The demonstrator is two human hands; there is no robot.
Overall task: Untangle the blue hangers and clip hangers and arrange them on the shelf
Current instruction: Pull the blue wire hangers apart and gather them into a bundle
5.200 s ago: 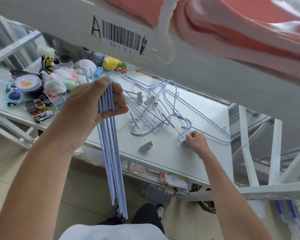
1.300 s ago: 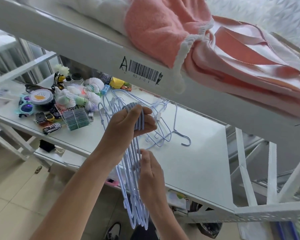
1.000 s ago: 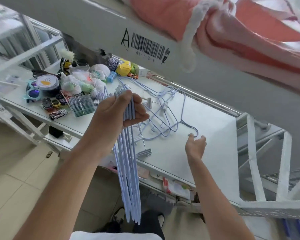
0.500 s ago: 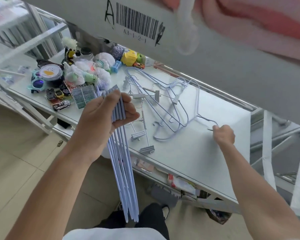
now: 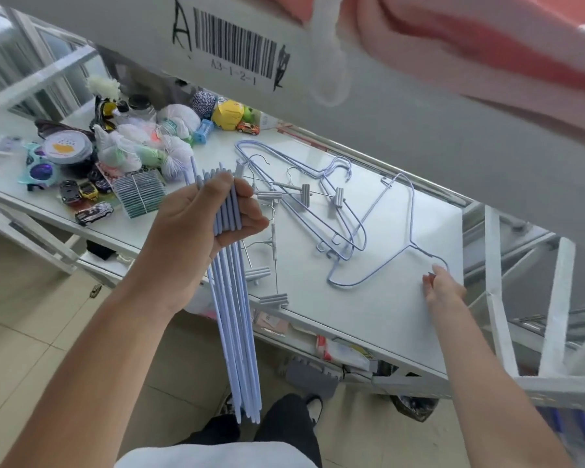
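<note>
L hand (image 5: pixel 203 228) is clamped round a bundle of blue hangers (image 5: pixel 237 315), fingers wrapped over the upper part. The bundle hangs edge-on and near vertical, its top ends poking up just past the fingers, its lower ends dropping well below the hand, in front of the shelf (image 5: pixel 385 315) edge and down toward the floor.

R hand (image 5: pixel 441 288) is well apart from the L, out to the right, over the near right part of the shelf. Fingertips are at the hook of a single blue hanger (image 5: pixel 379 261), which lies flat on the shelf. Can't tell whether they're pinching the hook or just touching it. That hanger spreads away from the R hand, up and to the left.

Btwn the two hands, on the shelf, lies the tangled pile: more blue wire hangers (image 5: pixel 318 204) overlapping each other, w/ grey clip hangers (image 5: pixel 274 238) mixed in. The clip hangers sit just right of the L hand; one clip (image 5: pixel 276 300) is at the shelf's front edge, just beside the hanging bundle. The tangle's far end reaches up beyond the L hand's fingers.

Left of the L hand, on the same shelf, is a clutter of toy cars (image 5: pixel 93 212), bagged items (image 5: pixel 125 146) and a round lidded tub (image 5: pixel 66 148). Above both hands is the upper shelf's front w/ a barcode label (image 5: pixel 233 45), pink cloth (image 5: pixel 487 35) draped over it.
</note>
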